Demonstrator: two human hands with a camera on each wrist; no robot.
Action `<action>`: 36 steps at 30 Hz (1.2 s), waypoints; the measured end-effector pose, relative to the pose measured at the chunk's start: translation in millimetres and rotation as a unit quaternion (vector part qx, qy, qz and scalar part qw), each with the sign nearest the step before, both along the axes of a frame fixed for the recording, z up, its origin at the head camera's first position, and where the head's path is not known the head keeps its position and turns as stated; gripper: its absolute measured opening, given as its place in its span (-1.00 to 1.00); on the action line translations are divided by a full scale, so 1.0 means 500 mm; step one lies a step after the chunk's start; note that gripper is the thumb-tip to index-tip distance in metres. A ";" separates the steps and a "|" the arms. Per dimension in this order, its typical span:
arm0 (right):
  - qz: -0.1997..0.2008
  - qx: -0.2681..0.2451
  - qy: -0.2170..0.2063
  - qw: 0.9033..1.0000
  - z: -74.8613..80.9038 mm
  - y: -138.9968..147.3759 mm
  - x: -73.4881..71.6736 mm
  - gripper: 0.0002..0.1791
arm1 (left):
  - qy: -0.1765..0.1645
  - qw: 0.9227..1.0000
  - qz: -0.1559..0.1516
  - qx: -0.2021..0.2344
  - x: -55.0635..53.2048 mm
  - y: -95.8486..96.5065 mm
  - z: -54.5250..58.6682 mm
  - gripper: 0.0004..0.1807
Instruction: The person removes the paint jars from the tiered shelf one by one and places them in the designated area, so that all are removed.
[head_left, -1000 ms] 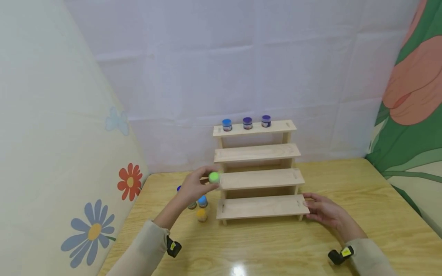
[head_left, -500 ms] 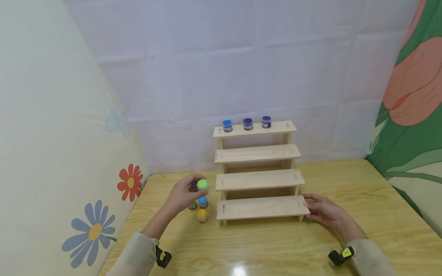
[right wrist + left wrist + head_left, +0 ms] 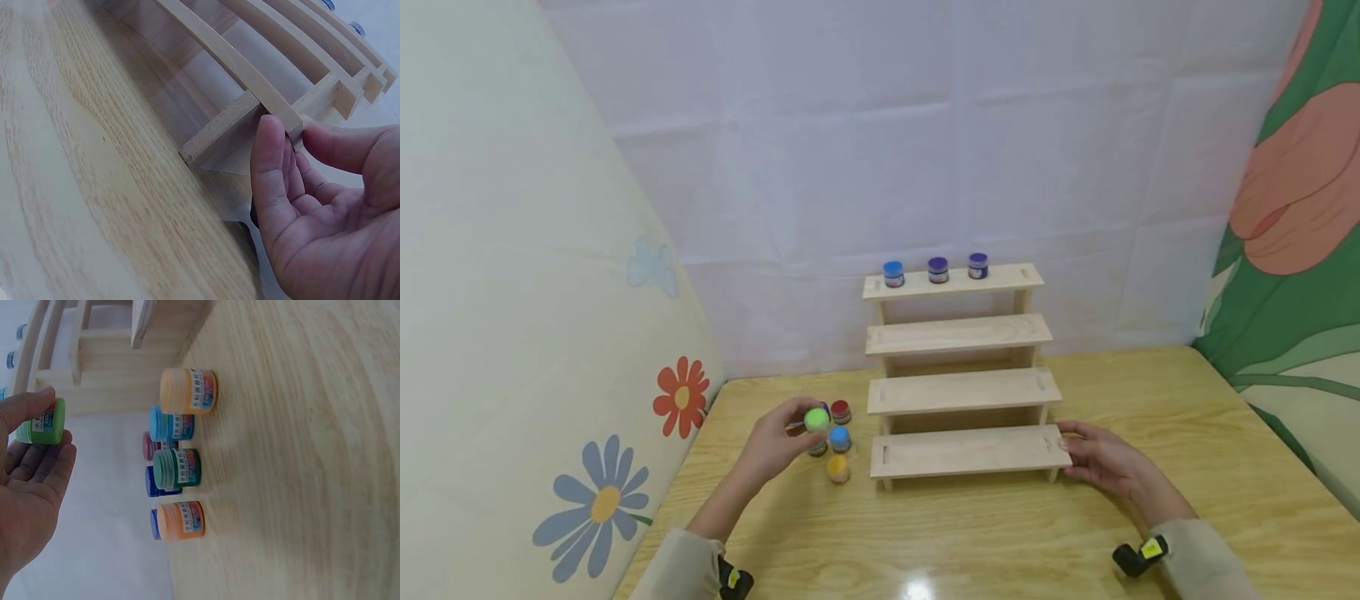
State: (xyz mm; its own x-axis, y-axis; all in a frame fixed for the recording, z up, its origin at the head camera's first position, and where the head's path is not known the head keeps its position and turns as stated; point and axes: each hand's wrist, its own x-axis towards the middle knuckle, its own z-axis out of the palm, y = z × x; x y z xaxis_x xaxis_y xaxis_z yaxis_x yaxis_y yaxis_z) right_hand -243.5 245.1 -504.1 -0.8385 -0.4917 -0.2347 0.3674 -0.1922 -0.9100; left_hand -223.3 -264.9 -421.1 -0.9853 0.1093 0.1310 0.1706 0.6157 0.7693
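My left hand [image 3: 775, 446] holds a light green paint jar [image 3: 816, 421] between thumb and fingers, raised above a cluster of jars on the table. In the left wrist view the thumb presses one side of this green jar [image 3: 47, 425] and the fingers support the other. Beneath stand a yellow-orange jar [image 3: 838, 469], a light blue jar [image 3: 839, 439] and a dark red jar [image 3: 841, 412]. A dark green jar [image 3: 177, 469] and an orange jar [image 3: 181, 520] show beside them. With thumb and fingers, my right hand [image 3: 1105, 462] pinches the right end of the wooden stand's lowest board [image 3: 970, 451].
The four-step wooden stand [image 3: 958, 333] rises at the table's back. On its top board sit a light blue jar [image 3: 893, 274] and two dark purple-blue jars. A white cloth [image 3: 820, 167] hangs behind, and a flower-painted panel [image 3: 587, 333] borders the left side.
My left hand has carried the light green jar leftward and down, from beside the stand to over the table jars. The dark red jar has come into sight. My right hand stays put.
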 end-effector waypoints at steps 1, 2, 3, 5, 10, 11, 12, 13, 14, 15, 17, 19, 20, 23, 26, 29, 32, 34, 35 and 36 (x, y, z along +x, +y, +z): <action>-0.001 0.001 0.000 1.000 0.000 0.000 0.000 -0.75 | -0.001 1.000 0.003 -0.001 0.002 -0.003 -0.002 -0.52; -0.001 0.001 0.000 1.000 0.000 0.000 0.000 -0.74 | -0.001 1.000 0.004 -0.002 0.003 -0.006 -0.004 -0.51; -0.001 0.000 0.002 1.000 0.000 -0.001 0.000 -0.74 | -0.004 1.000 0.008 -0.001 0.005 -0.008 -0.006 -0.51; 0.002 -0.003 0.006 1.000 0.000 -0.001 0.000 -0.73 | -0.011 1.000 0.013 -0.001 0.009 -0.013 -0.010 -0.51; 0.004 -0.005 0.009 1.000 0.000 -0.003 0.000 -0.73 | -0.039 0.999 0.023 0.008 0.016 -0.024 -0.027 -0.49; 0.003 -0.004 0.008 1.000 0.000 -0.003 0.001 -0.73 | -0.043 0.999 0.025 0.010 0.017 -0.026 -0.031 -0.49; 0.003 -0.002 0.009 1.000 0.001 -0.003 0.000 -0.73 | -0.046 0.999 0.025 0.011 0.017 -0.027 -0.035 -0.50; 0.001 0.001 0.008 1.000 0.001 -0.003 0.001 -0.73 | -0.048 0.998 0.025 0.014 0.017 -0.028 -0.038 -0.50; 0.000 0.004 0.007 1.000 0.001 -0.003 0.001 -0.73 | -0.049 0.998 0.024 0.017 0.018 -0.030 -0.041 -0.50; -0.002 0.006 0.005 1.000 0.002 -0.003 0.000 -0.73 | -0.049 0.998 0.024 0.020 0.019 -0.031 -0.045 -0.50; -0.005 0.009 0.004 1.000 0.002 -0.003 0.000 -0.71 | -0.046 0.998 0.023 0.023 0.019 -0.035 -0.051 -0.49; -0.006 0.010 0.003 1.000 0.002 -0.003 0.000 -0.71 | -0.045 0.998 0.023 0.024 0.019 -0.038 -0.057 -0.49; -0.005 0.010 0.004 1.000 0.002 -0.003 0.000 -0.70 | -0.045 0.998 0.023 0.023 0.020 -0.039 -0.059 -0.49; -0.003 0.008 0.005 1.000 0.001 -0.003 0.000 -0.71 | -0.046 0.998 0.027 0.021 0.023 -0.042 -0.065 -0.50; -0.004 0.006 0.005 1.000 0.000 -0.003 -0.001 -0.71 | -0.045 0.998 0.029 0.018 0.027 -0.046 -0.073 -0.51; -0.005 0.004 0.005 1.000 0.000 -0.003 -0.001 -0.70 | -0.048 0.998 0.032 0.015 0.028 -0.050 -0.083 -0.53; -0.004 0.003 0.004 1.000 0.000 -0.002 -0.001 -0.71 | -0.050 0.998 0.035 0.015 0.029 -0.052 -0.091 -0.53; -0.004 0.003 0.003 1.000 0.000 -0.002 -0.001 -0.72 | -0.053 0.998 0.035 0.016 0.028 -0.053 -0.096 -0.52; -0.004 0.004 0.003 1.000 0.000 -0.001 -0.001 -0.73 | -0.054 0.998 0.037 0.017 0.028 -0.053 -0.097 -0.52; -0.004 0.005 0.002 1.000 0.000 -0.001 -0.001 -0.74 | -0.055 0.998 0.038 0.016 0.028 -0.053 -0.099 -0.52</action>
State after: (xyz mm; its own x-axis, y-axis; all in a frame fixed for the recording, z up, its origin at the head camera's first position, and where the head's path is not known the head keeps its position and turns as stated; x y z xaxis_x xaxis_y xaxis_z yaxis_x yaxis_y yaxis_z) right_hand -243.9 244.8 -504.3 -0.8429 -0.4834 -0.2364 0.3629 -0.1863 -0.9130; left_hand -209.1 -291.4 -470.6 -0.9992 0.0304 0.0246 0.0379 0.5980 0.8006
